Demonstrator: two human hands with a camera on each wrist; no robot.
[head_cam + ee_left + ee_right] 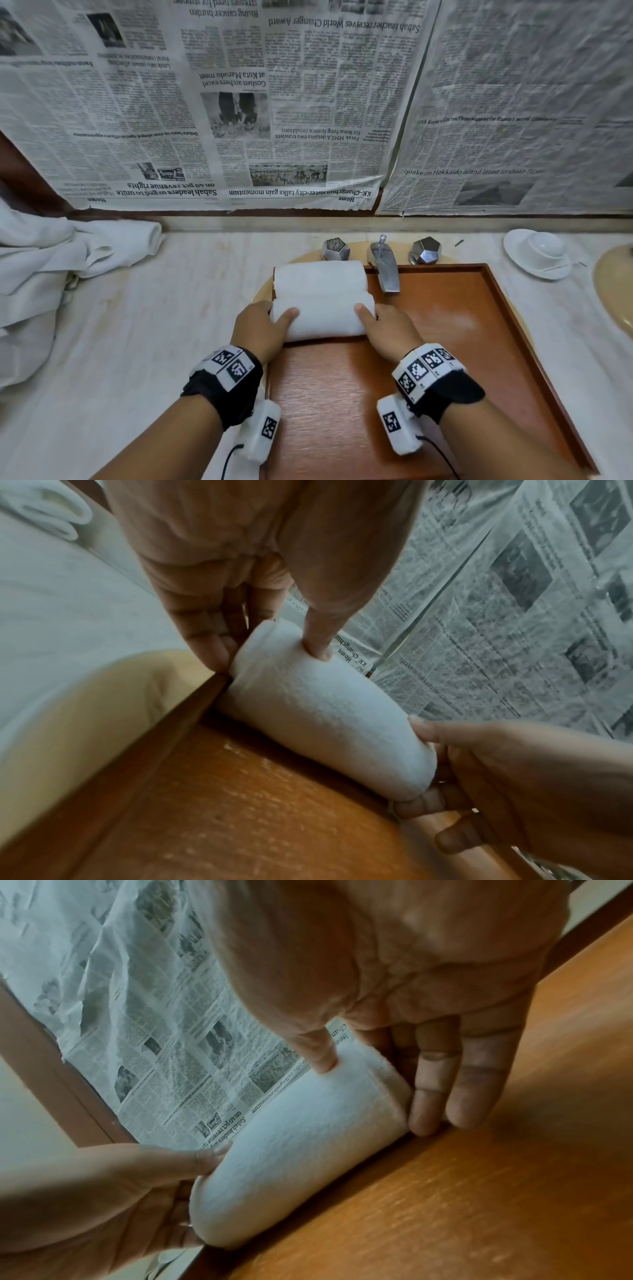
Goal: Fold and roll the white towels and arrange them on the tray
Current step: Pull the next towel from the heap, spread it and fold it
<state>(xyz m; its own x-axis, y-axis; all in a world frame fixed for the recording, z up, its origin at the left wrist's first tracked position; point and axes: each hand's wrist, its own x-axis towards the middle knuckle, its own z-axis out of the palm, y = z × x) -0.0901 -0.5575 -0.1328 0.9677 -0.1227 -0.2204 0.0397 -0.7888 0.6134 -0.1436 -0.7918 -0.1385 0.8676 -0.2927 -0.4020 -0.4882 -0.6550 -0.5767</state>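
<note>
A wooden tray (pixel 445 342) lies over the sink. Two rolled white towels sit side by side in its far left corner: the far roll (pixel 320 277) against the back rim, the near roll (pixel 325 318) just in front of it. My left hand (pixel 274 318) holds the near roll's left end, thumb pressed into the top and fingers down along the end face. My right hand (pixel 376 323) holds the right end the same way. The left wrist view shows the roll (pixel 325 718) resting on the tray floor by the rim, and the right wrist view shows the same roll (pixel 301 1150).
A heap of unfolded white towels (pixel 41 274) lies on the counter at the left. A chrome faucet (pixel 385 267) and two handles overhang the tray's back edge. An upturned cup on a saucer (pixel 537 251) stands at the right. Newspaper (pixel 239 102) covers the wall.
</note>
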